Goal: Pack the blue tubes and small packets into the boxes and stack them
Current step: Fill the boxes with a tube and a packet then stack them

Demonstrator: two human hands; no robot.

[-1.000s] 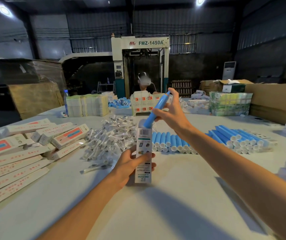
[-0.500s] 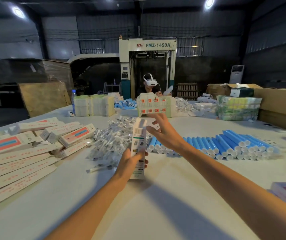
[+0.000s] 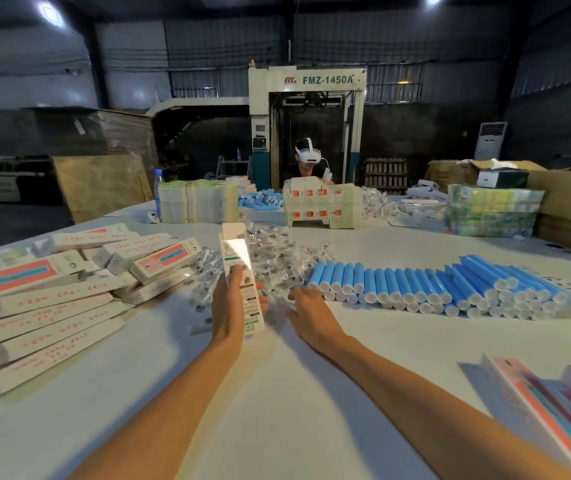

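Centre frame: left hand (image 3: 230,306) grips box (image 3: 239,268), top flap open (contents not visible). Right hand (image 3: 306,306), fingers spread, empty, hovers at small packets (image 3: 277,258), beside blue tubes (image 3: 433,285) centre-right. Likely packet-pick step; next needs pinching one packet free.

A dim hall, lit from above by round white ceiling lamps (image 3: 48,11). The pale white desk (image 3: 311,393) is brighter and carries soft grey shadows. Glare whitens the tall white cardboard box (image 3: 236,252). The edges bow, and the flat white cartons (image 3: 35,327) at left are blurred.
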